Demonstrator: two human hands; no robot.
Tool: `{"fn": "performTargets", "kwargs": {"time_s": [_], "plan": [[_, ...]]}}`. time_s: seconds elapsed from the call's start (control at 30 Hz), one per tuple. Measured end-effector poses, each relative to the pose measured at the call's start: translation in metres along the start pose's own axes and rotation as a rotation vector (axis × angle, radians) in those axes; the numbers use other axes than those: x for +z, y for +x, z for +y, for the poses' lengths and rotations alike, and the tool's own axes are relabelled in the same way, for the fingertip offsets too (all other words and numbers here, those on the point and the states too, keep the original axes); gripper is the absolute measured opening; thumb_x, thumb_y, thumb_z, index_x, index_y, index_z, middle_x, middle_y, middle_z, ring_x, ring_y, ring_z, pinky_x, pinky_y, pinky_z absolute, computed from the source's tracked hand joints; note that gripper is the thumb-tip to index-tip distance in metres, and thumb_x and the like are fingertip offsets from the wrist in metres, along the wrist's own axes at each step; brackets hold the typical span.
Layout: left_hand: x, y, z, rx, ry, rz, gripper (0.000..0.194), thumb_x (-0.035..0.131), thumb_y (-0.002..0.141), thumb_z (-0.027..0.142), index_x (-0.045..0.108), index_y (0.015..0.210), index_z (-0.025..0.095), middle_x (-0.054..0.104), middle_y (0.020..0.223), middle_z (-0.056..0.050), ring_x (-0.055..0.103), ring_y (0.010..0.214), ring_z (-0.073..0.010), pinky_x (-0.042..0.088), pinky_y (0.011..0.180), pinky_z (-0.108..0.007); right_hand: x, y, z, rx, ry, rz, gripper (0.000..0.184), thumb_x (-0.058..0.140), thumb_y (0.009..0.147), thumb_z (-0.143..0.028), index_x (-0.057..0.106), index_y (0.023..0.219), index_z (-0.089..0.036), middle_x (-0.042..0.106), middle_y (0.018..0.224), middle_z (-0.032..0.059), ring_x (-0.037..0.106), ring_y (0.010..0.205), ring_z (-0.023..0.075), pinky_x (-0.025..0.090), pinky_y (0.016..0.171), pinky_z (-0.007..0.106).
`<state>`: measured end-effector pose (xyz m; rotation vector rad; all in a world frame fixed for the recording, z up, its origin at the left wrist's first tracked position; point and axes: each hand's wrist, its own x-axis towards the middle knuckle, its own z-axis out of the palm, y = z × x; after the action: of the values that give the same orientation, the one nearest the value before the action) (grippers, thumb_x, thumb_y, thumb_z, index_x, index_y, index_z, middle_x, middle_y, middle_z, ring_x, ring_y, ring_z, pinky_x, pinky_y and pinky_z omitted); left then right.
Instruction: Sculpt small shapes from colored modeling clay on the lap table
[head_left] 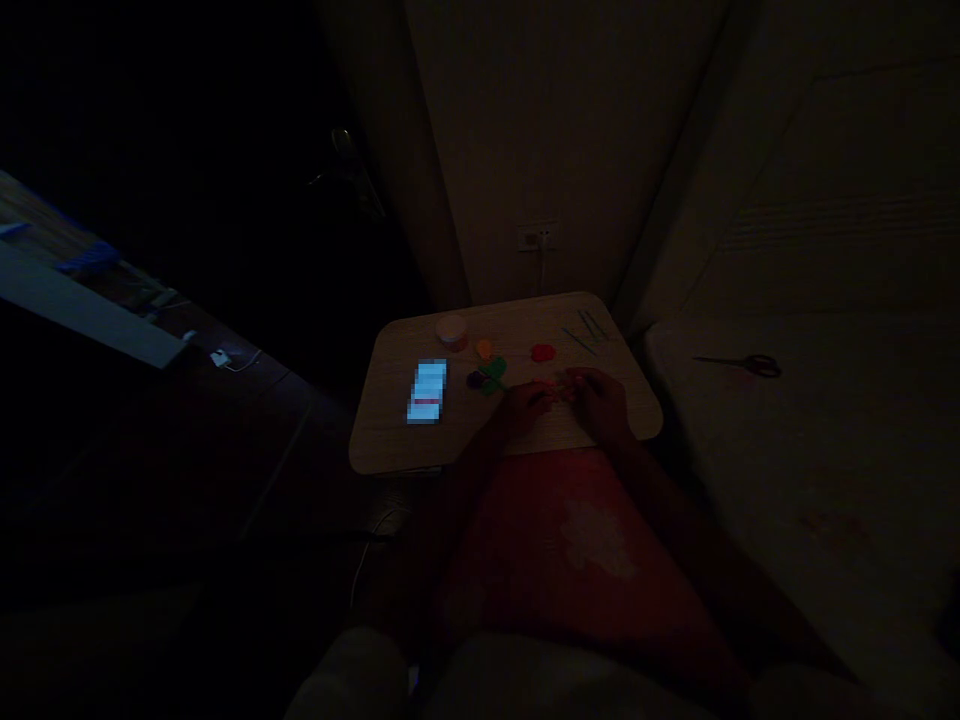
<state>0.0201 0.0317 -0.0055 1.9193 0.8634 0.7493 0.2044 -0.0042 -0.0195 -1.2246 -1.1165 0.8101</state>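
Note:
In the dim head view, both hands meet over the right front part of a small wooden table point(465, 430). My left hand point(523, 404) is closed on one side of a red-orange piece point(553, 392), which looks like modelling clay. From the other side my right hand point(602, 402) is closed on it too, fingers bent. Its exact shape is partly hidden by the fingers and the dark. Just beyond lies a bright red lump point(543, 353). Left of my left hand are a green flower- or leaf-like piece point(493, 370), a dark purple ball point(475, 380) and an orange lump point(484, 349).
A lit phone point(427, 391) lies on the table's left side, with a round tub point(451, 332) behind it. Several thin sticks point(581, 340) are at the back right. Scissors point(742, 364) rest on a pale surface to the right. A wall socket point(538, 237) holds a plugged cable.

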Motion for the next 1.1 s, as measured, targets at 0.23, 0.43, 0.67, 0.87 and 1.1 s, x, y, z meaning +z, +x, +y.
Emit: {"fn": "performTargets", "kwargs": {"time_s": [0.23,0.43,0.67,0.87,1.1], "plan": [[-0.001,-0.002,0.002,0.018,-0.017,0.009,0.023,0.058,0.095,0.031,0.073,0.093,0.014,0.075,0.099,-0.007,0.067,0.087,-0.0181,0.051,0.085,-0.029,0.002,-0.003,-0.012,0.05,0.036,-0.006,0.035,0.067,0.085,-0.052,0.072,0.096,-0.019,0.071,0.074,0.0037,0.061,0.061,0.0165,0.048,0.057,0.029],[-0.001,-0.001,-0.006,0.025,-0.039,0.007,0.02,0.058,0.095,0.029,0.072,0.091,0.016,0.075,0.098,-0.008,0.068,0.101,-0.0215,0.051,0.093,-0.032,0.002,-0.004,-0.012,0.056,0.077,0.01,0.022,0.062,0.086,-0.042,0.067,0.084,-0.021,0.059,0.063,-0.0016,0.051,0.052,0.0135,0.04,0.05,0.026],[-0.003,-0.003,-0.008,0.063,-0.074,-0.004,0.022,0.057,0.095,0.031,0.072,0.091,0.015,0.074,0.097,-0.008,0.067,0.094,-0.0198,0.051,0.091,-0.031,0.001,-0.004,-0.01,0.037,0.06,0.029,0.018,0.056,0.086,-0.038,0.058,0.076,-0.023,0.054,0.061,-0.0017,0.048,0.054,0.0141,0.038,0.051,0.026],[-0.004,-0.003,-0.005,-0.001,-0.05,0.004,0.022,0.057,0.095,0.032,0.071,0.092,0.016,0.072,0.089,-0.006,0.066,0.091,-0.0198,0.051,0.088,-0.031,0.003,-0.002,-0.009,0.113,0.202,0.028,0.026,0.059,0.086,-0.041,0.069,0.097,-0.021,0.055,0.06,-0.0019,0.048,0.051,0.0142,0.037,0.05,0.027],[-0.005,-0.002,-0.007,0.01,-0.068,0.003,0.021,0.058,0.094,0.032,0.071,0.09,0.016,0.073,0.095,-0.007,0.066,0.091,-0.0198,0.051,0.086,-0.03,0.002,-0.001,-0.006,0.096,0.224,0.011,0.033,0.062,0.086,-0.044,0.07,0.106,-0.02,0.062,0.067,0.0,0.053,0.053,0.0141,0.042,0.051,0.028]]}}
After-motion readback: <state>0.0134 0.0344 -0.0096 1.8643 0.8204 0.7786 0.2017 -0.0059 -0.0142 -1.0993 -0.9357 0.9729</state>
